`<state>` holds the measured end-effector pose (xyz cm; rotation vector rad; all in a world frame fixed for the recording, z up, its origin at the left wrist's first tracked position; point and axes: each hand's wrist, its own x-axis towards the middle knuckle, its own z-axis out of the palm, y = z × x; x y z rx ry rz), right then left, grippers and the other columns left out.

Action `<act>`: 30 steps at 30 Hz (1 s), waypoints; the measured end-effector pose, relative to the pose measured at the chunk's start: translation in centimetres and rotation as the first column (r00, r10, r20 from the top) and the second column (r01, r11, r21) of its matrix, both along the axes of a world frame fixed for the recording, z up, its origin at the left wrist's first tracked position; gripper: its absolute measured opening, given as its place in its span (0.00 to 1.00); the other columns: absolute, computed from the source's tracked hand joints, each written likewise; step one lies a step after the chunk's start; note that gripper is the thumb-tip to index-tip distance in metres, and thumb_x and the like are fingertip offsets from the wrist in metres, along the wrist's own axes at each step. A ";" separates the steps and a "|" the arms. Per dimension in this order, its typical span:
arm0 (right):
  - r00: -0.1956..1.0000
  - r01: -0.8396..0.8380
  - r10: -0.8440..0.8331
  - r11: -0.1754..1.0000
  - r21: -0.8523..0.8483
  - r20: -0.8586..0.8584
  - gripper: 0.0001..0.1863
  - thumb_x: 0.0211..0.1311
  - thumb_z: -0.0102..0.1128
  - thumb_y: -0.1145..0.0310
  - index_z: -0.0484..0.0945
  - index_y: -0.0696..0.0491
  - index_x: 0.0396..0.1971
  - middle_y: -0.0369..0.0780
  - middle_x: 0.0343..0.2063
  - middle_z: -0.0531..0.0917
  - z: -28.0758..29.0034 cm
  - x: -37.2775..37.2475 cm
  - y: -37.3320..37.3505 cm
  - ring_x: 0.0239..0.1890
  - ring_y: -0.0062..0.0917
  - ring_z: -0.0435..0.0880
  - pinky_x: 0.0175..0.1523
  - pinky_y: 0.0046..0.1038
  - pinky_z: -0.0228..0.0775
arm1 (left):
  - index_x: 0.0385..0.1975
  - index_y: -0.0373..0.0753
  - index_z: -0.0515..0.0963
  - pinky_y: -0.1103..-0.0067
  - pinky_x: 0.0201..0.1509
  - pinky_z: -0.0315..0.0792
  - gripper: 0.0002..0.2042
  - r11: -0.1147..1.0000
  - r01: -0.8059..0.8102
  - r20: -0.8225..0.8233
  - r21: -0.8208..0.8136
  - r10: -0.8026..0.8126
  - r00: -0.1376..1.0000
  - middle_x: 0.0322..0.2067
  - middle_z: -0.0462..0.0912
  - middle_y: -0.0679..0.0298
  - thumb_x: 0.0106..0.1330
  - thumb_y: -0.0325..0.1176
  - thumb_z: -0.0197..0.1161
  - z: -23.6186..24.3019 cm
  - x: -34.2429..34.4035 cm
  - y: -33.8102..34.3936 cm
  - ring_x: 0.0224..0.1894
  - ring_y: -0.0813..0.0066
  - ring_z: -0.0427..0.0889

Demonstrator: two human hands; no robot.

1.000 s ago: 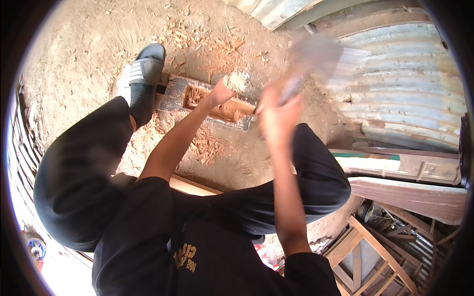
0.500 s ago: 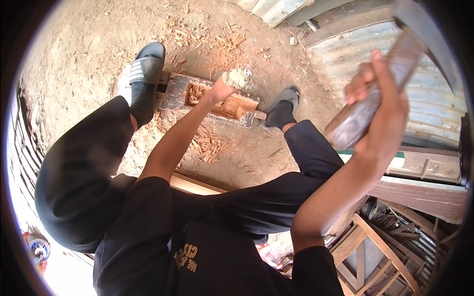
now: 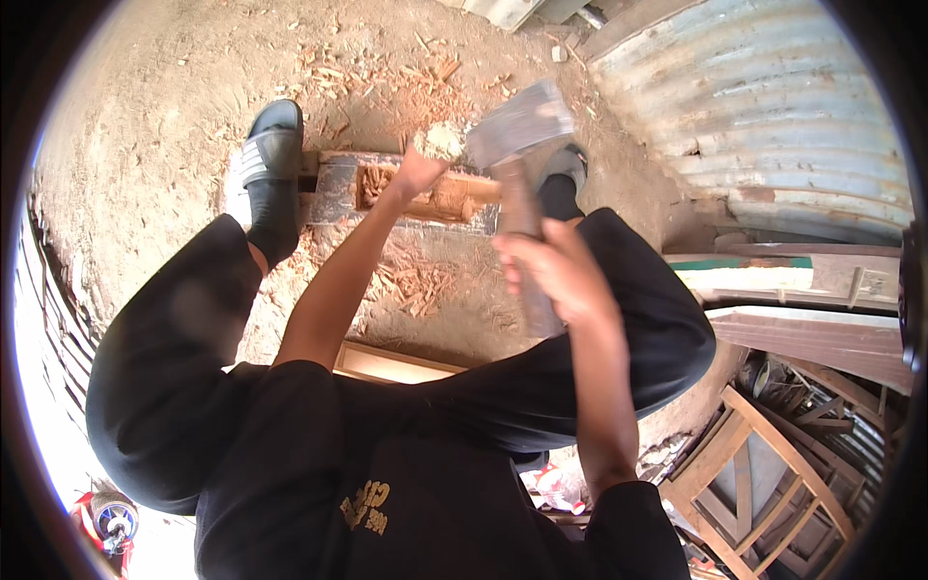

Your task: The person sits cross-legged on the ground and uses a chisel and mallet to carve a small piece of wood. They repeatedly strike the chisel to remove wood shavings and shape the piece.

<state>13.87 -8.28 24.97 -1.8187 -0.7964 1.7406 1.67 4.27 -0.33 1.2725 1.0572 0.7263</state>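
Note:
My left hand (image 3: 418, 176) is closed around a chisel (image 3: 442, 142) whose pale, frayed top sticks out above the fist; its blade is hidden. Below it lies a long wooden block (image 3: 333, 193) with a rectangular hollow cut into its top and wood chips (image 3: 375, 184) inside. My right hand (image 3: 561, 271) grips the wooden handle of an axe (image 3: 522, 124). The axe's broad grey head, blurred by motion, is just right of the chisel's top, above the right end of the block. The two appear apart.
My sandalled feet flank the block, the left sandal (image 3: 274, 145) and the right one (image 3: 570, 166). Wood shavings (image 3: 416, 285) litter the dirt floor. Corrugated metal sheeting (image 3: 764, 126) stands at the right, with planks (image 3: 822, 348) and a wooden frame (image 3: 764, 483) nearer me.
The axe has swung down and left from the raised upper right to beside the chisel's top. My left hand remains over the block with the chisel. The view has shifted slightly.

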 end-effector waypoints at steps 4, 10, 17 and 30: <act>0.974 0.184 -0.200 0.972 0.144 0.102 0.10 0.51 0.60 0.68 0.71 0.58 0.28 0.33 0.16 0.70 8.5 4.4 -2.2 0.14 0.15 0.69 0.19 0.20 0.63 | 0.50 0.33 0.62 0.72 0.58 0.66 0.30 0.973 -0.230 0.095 -0.036 0.232 0.968 0.43 0.72 0.51 0.48 0.28 0.70 1.7 -0.2 -1.4 0.46 0.61 0.73; 0.856 0.517 -0.416 0.695 0.500 -0.308 0.08 0.63 0.45 0.74 0.60 0.60 0.38 0.33 0.20 0.61 13.4 9.9 -2.2 0.16 0.14 0.64 0.21 0.17 0.60 | 0.50 0.34 0.62 0.71 0.53 0.66 0.36 0.788 -0.262 0.032 0.557 0.295 0.955 0.45 0.69 0.53 0.41 0.36 0.74 6.2 0.0 -2.2 0.48 0.63 0.70; 0.728 0.668 -0.452 0.637 0.384 -0.516 0.07 0.65 0.40 0.76 0.57 0.61 0.39 0.34 0.20 0.59 10.9 13.5 -5.9 0.15 0.14 0.60 0.19 0.17 0.58 | 0.29 0.36 0.79 0.76 0.22 0.76 0.19 0.714 0.186 -0.594 0.675 0.377 0.711 0.20 0.80 0.58 0.52 0.49 0.64 6.3 2.4 0.0 0.20 0.69 0.80; 0.645 0.709 -0.480 0.667 0.231 -0.594 0.06 0.67 0.39 0.73 0.53 0.53 0.33 0.35 0.19 0.63 10.4 17.9 -8.4 0.12 0.16 0.63 0.13 0.19 0.60 | 0.30 0.39 0.83 0.73 0.27 0.78 0.21 0.799 0.161 -0.684 0.579 0.370 0.628 0.11 0.78 0.57 0.52 0.50 0.53 -0.5 4.1 9.2 0.16 0.68 0.80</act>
